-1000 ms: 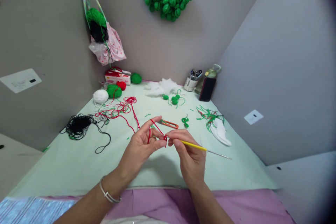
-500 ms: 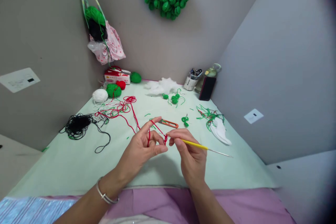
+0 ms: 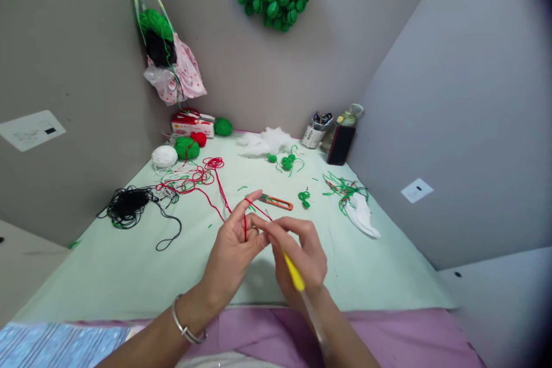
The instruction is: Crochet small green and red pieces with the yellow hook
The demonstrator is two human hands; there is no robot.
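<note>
Red yarn (image 3: 259, 209) runs over the raised index finger of my left hand (image 3: 235, 246) and down to where both hands meet. My left thumb and fingertips pinch together there; the stitches between them are hidden behind my right fingers. My right hand (image 3: 302, 253) is closed around a crochet hook with a yellow handle (image 3: 293, 271). Its rear metal end points down toward my right forearm and is blurred, while the working tip is hidden. From my left hand the red strand trails back to a loose red coil (image 3: 214, 163) on the table.
Beyond my hands lie an orange cutter (image 3: 276, 202), small green crocheted pieces (image 3: 288, 162) and white stuffing (image 3: 267, 142). At left are tangled black yarn (image 3: 129, 204) and a white yarn ball (image 3: 164, 156). Green yarn scraps (image 3: 344, 188) and a phone (image 3: 341, 145) are at right.
My right hand has rotated and moved left against my left fingertips. The hook's rear end has swung from pointing right to pointing down toward me. The red stitches have gone out of sight.
</note>
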